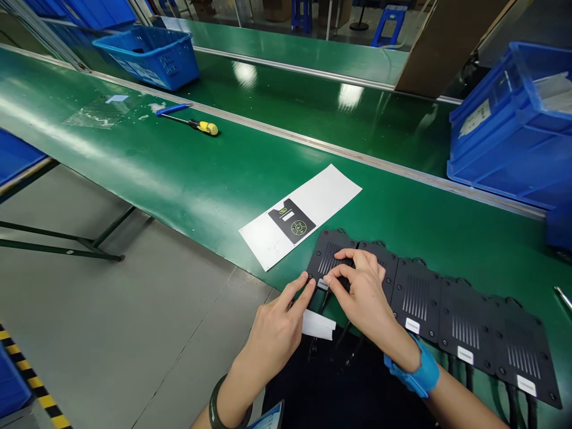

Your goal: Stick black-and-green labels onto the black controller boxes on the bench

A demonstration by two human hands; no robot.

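Observation:
A black flat device with slotted vents (328,253) lies at the left end of a row of several like it. My right hand (364,289) bends over it, with thumb and index fingertip together at the edge of a small silvery label (322,284) near the device's lower edge. My left hand (279,325) rests its outstretched index and middle fingertips on the device's lower left corner. From behind that hand sticks out a white paper strip (319,326), apparently held by its other fingers, which are hidden. Neighbouring devices (415,298) bear white labels and black cables.
On the green bench (201,190) lie a white sheet with a black control-panel sticker (292,220), a yellow-handled screwdriver (206,127), a blue pen (174,109) and clear plastic film (96,113). Blue crates (509,131) stand right, a blue basket (152,56) back left.

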